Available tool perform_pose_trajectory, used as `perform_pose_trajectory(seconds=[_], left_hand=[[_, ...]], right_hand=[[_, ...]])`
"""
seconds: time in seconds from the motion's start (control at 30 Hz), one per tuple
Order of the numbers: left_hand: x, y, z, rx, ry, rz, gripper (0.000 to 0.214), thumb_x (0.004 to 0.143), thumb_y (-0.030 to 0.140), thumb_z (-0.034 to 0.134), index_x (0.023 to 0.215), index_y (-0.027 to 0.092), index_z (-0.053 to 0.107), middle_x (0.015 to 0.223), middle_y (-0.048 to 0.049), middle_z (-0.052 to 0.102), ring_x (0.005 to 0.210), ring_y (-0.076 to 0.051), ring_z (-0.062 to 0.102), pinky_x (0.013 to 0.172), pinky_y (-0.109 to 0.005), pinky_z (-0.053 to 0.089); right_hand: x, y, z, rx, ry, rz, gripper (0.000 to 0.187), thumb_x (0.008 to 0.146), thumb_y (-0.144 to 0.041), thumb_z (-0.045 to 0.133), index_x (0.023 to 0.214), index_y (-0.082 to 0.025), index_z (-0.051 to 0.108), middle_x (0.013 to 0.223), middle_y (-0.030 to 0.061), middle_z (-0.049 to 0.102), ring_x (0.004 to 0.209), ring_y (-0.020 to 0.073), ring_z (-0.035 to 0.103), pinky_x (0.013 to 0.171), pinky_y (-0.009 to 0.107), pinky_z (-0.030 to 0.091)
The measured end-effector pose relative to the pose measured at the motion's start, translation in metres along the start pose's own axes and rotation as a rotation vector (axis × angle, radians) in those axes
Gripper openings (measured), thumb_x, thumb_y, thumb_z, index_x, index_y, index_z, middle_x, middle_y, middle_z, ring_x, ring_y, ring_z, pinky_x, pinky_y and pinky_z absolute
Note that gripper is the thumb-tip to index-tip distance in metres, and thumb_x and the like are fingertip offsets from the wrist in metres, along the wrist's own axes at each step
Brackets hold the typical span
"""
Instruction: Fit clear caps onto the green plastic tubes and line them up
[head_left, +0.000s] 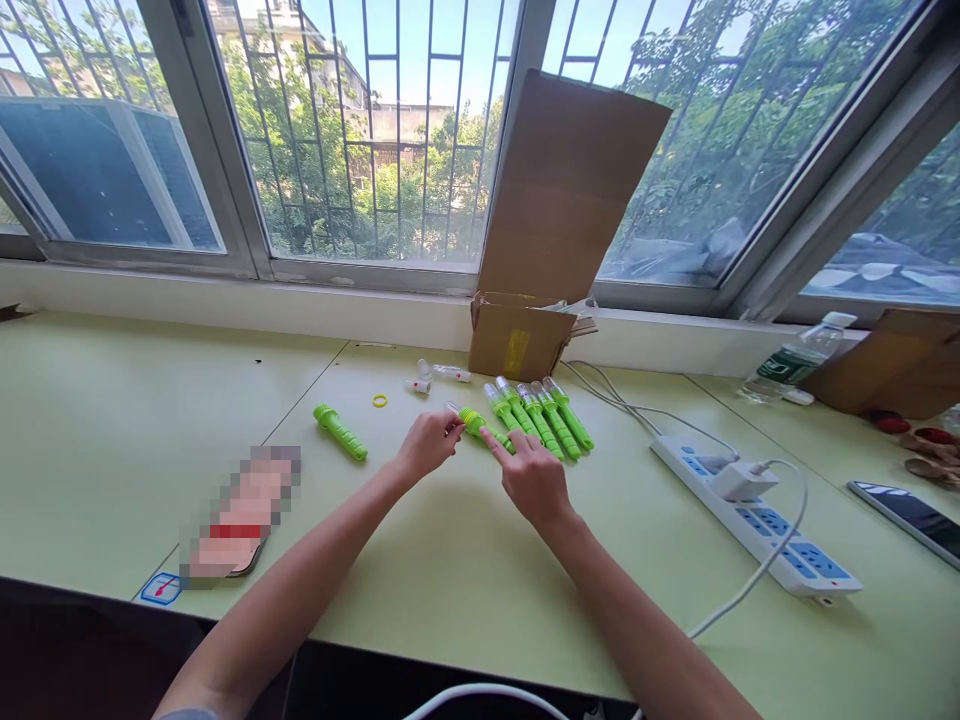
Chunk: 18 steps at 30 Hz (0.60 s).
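Note:
A green ribbed plastic tube (475, 424) with yellow at its neck and a clear tip lies between my hands. My left hand (431, 442) is closed, its thumb and fingertips pinching the neck end; exactly which part they grip is hidden. Over the tube's lower body, my right hand (534, 475) curls with the index finger stretched along it. Just beyond are several similar green tubes with clear caps (551, 420), side by side. Another green tube without a clear cap (340, 432) rests to the left. A loose yellow ring (380, 400) and clear plastic caps (450, 373) lie behind my left hand.
An open cardboard box (517, 340) stands against the window. On the right are a white power strip (757, 515) with plugged cables, a water bottle (799, 355) and a phone (907, 518). A second, blurred phone (244, 520) lies near the table's front left edge.

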<state>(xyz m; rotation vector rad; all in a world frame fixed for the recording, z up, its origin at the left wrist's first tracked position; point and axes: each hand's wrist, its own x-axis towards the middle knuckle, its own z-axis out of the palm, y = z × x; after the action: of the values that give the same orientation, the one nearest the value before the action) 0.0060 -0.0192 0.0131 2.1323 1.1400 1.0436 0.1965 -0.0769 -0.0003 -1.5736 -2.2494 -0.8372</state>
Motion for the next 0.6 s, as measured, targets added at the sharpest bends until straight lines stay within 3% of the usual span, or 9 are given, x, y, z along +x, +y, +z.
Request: perform_pose_trajectory(seconds=[0.2, 0.47, 0.6], left_hand=[[0.001, 0.001, -0.002, 0.111, 0.030, 0.006, 0.021, 0.085, 0.028, 0.050, 0.073, 0.017, 0.063, 0.064, -0.0010, 0.066, 0.050, -0.010, 0.059, 0.051, -0.020, 0.043], [-0.003, 0.010, 0.003, 0.546, 0.072, -0.022, 0.015, 0.079, 0.020, 0.052, 0.066, 0.018, 0.060, 0.062, -0.0050, 0.064, 0.057, -0.017, 0.060, 0.053, -0.024, 0.038], [-0.004, 0.009, 0.004, 0.601, 0.054, 0.006, 0.013, 0.077, 0.017, 0.050, 0.066, 0.018, 0.058, 0.059, -0.0049, 0.062, 0.057, -0.017, 0.059, 0.052, -0.024, 0.037]], right_hand=[[0.000, -0.003, 0.000, -0.019, -0.009, -0.027, 0.060, 0.081, -0.004, 0.043, 0.133, -0.033, 0.049, 0.090, 0.0083, 0.060, 0.076, 0.0190, 0.053, 0.063, 0.029, 0.038], [0.001, -0.010, -0.004, -0.034, 0.022, -0.074, 0.050, 0.085, -0.006, 0.043, 0.126, -0.032, 0.057, 0.081, 0.0061, 0.059, 0.071, 0.0158, 0.050, 0.060, 0.027, 0.033], [0.001, -0.012, -0.003, -0.037, 0.028, -0.085, 0.049, 0.085, -0.006, 0.044, 0.125, -0.031, 0.057, 0.081, 0.0059, 0.059, 0.072, 0.0159, 0.050, 0.061, 0.026, 0.033]])
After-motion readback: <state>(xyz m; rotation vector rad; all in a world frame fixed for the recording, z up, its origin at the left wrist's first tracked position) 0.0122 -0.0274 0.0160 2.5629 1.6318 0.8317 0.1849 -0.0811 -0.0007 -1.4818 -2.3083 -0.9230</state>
